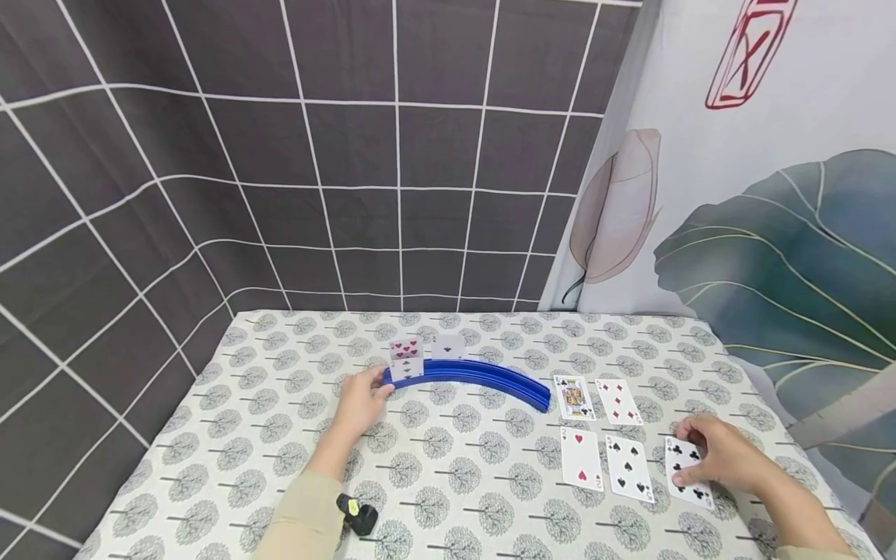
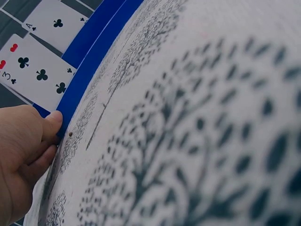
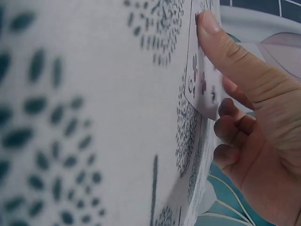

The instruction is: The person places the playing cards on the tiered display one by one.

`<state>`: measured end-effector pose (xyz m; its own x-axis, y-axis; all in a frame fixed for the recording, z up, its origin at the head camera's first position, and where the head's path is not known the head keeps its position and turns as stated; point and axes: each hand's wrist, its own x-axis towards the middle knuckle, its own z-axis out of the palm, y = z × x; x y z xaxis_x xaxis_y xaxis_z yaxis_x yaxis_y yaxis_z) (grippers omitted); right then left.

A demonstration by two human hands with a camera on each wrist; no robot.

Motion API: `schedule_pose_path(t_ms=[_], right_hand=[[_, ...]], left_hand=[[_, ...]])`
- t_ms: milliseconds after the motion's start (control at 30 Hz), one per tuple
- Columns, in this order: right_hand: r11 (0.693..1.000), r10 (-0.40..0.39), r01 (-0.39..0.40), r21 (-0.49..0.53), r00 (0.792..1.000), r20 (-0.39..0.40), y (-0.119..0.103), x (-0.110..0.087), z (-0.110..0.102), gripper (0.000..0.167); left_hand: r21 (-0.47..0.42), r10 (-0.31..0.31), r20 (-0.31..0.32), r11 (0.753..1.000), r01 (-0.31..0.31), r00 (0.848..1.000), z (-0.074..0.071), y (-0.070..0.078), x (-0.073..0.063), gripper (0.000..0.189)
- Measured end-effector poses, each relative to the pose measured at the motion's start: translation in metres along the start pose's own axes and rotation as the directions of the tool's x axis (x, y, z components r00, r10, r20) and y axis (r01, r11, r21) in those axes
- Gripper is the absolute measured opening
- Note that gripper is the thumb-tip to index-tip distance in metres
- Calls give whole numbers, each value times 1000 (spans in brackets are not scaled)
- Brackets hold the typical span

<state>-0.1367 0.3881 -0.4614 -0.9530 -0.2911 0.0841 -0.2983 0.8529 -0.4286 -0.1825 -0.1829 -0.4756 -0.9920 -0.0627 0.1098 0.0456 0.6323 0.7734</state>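
My left hand (image 1: pixel 360 400) grips the left end of a curved blue card holder (image 1: pixel 483 373), its thumb on the front. In that end stands a three of clubs (image 2: pixel 41 70) overlapping a hearts card (image 1: pixel 405 348); an ace of clubs (image 2: pixel 54 23) stands beside them. Over at the right, my right hand (image 1: pixel 724 455) holds a six of clubs (image 1: pixel 684 467). Its thumb lies on the card's face in the right wrist view, and the fingers bend at the far edge. Part of that card is hidden by the hand.
Face up between the holder and my right hand lie a king of clubs (image 1: pixel 574 397), a diamonds card (image 1: pixel 619 401), a two of hearts (image 1: pixel 581 459) and a five of spades (image 1: pixel 628 467). A tree-patterned cloth (image 1: pixel 455 482) covers the table. A dark tiled backdrop (image 1: pixel 441 148) stands behind it.
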Motion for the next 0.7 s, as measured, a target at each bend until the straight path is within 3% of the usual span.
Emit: schedule_pose_path(t_ms=[300, 500, 700], right_hand=[[997, 73, -72, -29, 997, 36, -6, 0, -2, 68], [992, 97, -97, -86, 995, -13, -12, 5, -8, 65], [993, 102, -107, -44, 990, -102, -19, 8, -7, 61]], left_hand=[[0, 8, -3, 1000, -8, 1000, 0, -1, 1, 47], [8, 5, -9, 1000, -5, 1000, 0, -3, 0, 48], [13, 3, -10, 1000, -3, 1000, 0, -3, 0, 48]])
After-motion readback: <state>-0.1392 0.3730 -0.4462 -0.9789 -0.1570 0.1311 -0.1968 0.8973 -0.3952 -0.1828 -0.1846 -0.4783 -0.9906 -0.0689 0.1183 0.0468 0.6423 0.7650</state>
